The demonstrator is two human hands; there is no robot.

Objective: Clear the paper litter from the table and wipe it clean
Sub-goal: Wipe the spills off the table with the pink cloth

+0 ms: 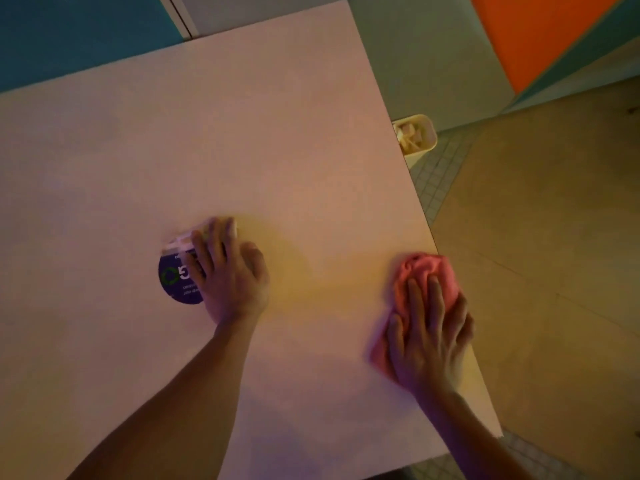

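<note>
Your right hand (427, 336), fingers flat, presses the bunched pink cloth (420, 271) onto the pale square table (277, 140) for wiping; your left hand (230, 271) grips a whitish spray bottle (180, 243), ready.

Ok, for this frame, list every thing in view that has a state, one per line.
Left hand: curled round a pale object, too blurred to identify.
Right hand: flat, fingers pressing on the cloth.
Pink cloth: bunched, at the table's right edge.
Round sticker: flat on the table, partly covered.
Bin: on the floor, paper scraps inside.
Table: no loose litter visible.
</note>
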